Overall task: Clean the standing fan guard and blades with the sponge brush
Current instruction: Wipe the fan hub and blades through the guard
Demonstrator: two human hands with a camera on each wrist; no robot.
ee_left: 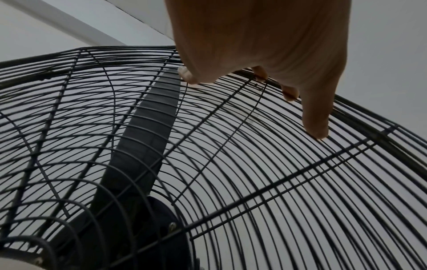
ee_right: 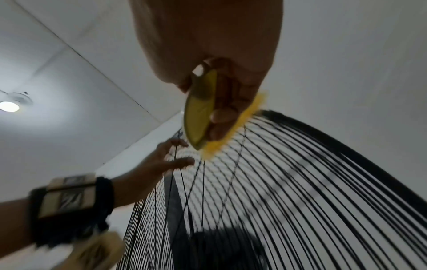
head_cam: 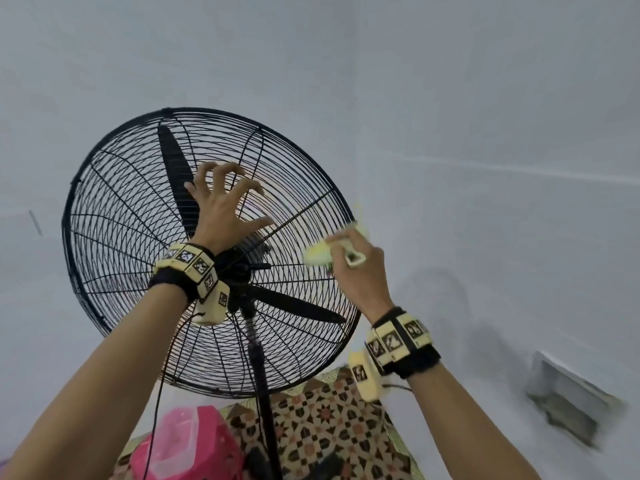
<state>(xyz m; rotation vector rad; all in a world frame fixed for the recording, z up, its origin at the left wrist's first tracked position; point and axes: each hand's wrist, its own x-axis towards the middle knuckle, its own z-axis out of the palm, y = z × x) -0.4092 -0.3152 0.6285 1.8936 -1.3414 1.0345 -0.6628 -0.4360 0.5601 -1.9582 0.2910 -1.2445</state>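
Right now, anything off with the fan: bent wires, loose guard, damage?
Nothing stands out. The black wire guard looks evenly spaced and intact, and the blades sit inside it. The left hand rests its fingertips on the guard; the right hand holds the yellow sponge brush against the wires.

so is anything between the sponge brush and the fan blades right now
Yes. The wire guard stands between them: the sponge brush, held in the right hand, is on the outside of the wires, and the blades sit behind them. The left hand has its fingertips on the guard too.
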